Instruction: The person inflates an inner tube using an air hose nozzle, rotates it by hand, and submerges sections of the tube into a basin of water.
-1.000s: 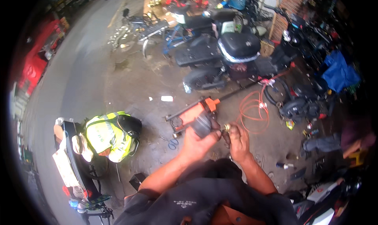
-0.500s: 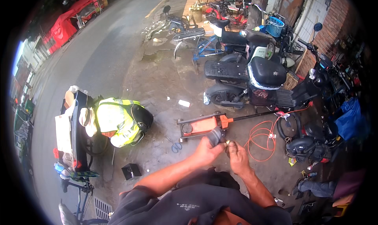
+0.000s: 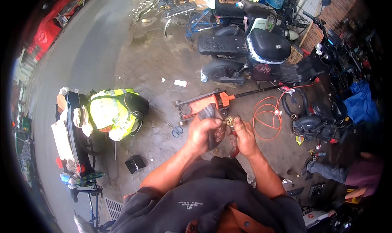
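My left hand (image 3: 203, 136) is closed around a dark grey rubber piece (image 3: 209, 112), which looks like a flat, folded inner tube. My right hand (image 3: 246, 140) pinches a small brass-coloured fitting (image 3: 230, 121) between thumb and fingers. The fitting is close beside the fingertips of my left hand, in front of my chest. Something red shows under my right fingers, but most of it is hidden. Just beyond my hands, an orange floor jack (image 3: 203, 105) lies on the ground with its long black handle pointing right.
A person in a yellow reflective vest (image 3: 108, 110) bends beside a cart at left. Scissors (image 3: 177, 131) and a black box (image 3: 135, 164) lie on the ground. An orange hose (image 3: 261, 138) lies coiled at right. Beyond the jack stands a scooter (image 3: 228, 45). Another person's leg (image 3: 326, 170) shows lower right.
My hands have come up closer to my chest, and the brass fitting shows more plainly between them. The whole view has shifted, so the surroundings sit higher and farther left.
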{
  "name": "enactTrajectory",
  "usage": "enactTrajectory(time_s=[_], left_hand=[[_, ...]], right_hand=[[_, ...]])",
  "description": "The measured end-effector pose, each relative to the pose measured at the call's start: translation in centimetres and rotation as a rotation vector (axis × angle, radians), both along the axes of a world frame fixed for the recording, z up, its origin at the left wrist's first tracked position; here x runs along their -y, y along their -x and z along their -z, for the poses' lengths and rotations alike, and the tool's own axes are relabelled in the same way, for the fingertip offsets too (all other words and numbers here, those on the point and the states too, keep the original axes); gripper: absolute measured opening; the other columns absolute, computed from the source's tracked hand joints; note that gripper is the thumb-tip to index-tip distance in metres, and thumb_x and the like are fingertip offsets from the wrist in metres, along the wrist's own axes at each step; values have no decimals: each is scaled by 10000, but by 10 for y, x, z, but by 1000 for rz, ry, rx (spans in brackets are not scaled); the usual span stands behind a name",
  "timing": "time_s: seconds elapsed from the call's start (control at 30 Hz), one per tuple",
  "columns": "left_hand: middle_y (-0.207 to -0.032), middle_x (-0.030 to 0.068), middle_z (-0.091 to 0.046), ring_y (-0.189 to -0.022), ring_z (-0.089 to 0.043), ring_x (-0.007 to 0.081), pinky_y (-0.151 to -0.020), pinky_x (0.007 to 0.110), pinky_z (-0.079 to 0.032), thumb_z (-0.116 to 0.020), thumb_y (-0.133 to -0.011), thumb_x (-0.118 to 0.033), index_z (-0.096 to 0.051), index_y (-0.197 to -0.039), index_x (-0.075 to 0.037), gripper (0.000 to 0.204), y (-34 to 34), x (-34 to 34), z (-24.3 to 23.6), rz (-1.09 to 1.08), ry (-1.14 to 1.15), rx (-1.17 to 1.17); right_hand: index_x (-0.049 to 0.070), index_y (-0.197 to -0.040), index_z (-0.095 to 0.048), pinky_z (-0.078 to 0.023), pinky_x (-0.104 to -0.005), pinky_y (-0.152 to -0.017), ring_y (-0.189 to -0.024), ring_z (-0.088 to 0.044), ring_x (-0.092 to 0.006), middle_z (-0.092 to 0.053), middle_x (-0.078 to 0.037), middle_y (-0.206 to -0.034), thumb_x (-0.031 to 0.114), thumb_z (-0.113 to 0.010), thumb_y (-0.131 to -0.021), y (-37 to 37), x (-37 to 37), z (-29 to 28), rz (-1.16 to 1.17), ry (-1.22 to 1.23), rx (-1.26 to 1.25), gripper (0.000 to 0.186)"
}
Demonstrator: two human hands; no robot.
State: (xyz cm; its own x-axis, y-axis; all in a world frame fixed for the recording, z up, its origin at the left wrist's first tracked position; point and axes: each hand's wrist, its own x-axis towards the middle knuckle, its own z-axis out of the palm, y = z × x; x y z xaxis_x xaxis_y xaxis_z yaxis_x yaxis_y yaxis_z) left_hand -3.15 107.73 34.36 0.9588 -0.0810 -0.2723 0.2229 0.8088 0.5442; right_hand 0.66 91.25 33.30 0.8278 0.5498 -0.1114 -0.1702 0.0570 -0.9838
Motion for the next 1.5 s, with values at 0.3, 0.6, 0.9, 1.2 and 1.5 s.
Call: enactTrajectory(time_s=[0.3, 0.6, 0.9, 1.2, 1.5], left_hand=[[-689, 47, -463, -538, -419, 147, -479, 328, -357, -627, -746, -189, -487, -841, -76, 204, -13, -24, 28, 163, 315, -6], [-728, 70, -545, -580, -507, 163, -498, 322, -429, -653, -784, -85, -559, -884, -22, 151, -14, -9, 16, -42, -56, 172], [-742, 81, -572, -595, -554, 164, -519, 310, -463, -619, -843, -46, -569, -906, -15, 86, -15, -2, 11, -110, -159, 116], [-799, 28, -550, -716, -528, 122, -631, 294, -450, -593, -889, -29, -551, -900, -26, 44, -15, -14, 11, -84, -782, 335], [-811, 40, -500, -727, -472, 128, -663, 300, -435, -500, -868, 45, -511, -918, -14, 78, -21, -17, 30, 11, -926, 379]], right_hand=[[-28, -1033, -632, -409, -219, -570, -748, -659, -131, -714, -125, -925, 449, -401, -1080, 13, -27, -5, 59, -142, -65, 531], [20, -922, -605, -352, -238, -539, -616, -491, -71, -610, -19, -765, 435, -408, -1082, 5, -26, -11, 158, -49, 31, 486], [46, -856, -567, -323, -241, -529, -595, -424, -70, -545, 3, -717, 440, -389, -1084, -1, -28, -3, 224, -6, 209, 489], [23, -1005, -629, -477, -469, -656, -745, -620, -450, -631, -213, -780, 359, -404, -1071, -1, -23, -1, 236, 380, 323, 410], [58, -1044, -642, -498, -517, -670, -780, -648, -452, -675, -219, -795, 355, -427, -1062, 4, -23, 16, 197, 443, 350, 367]])
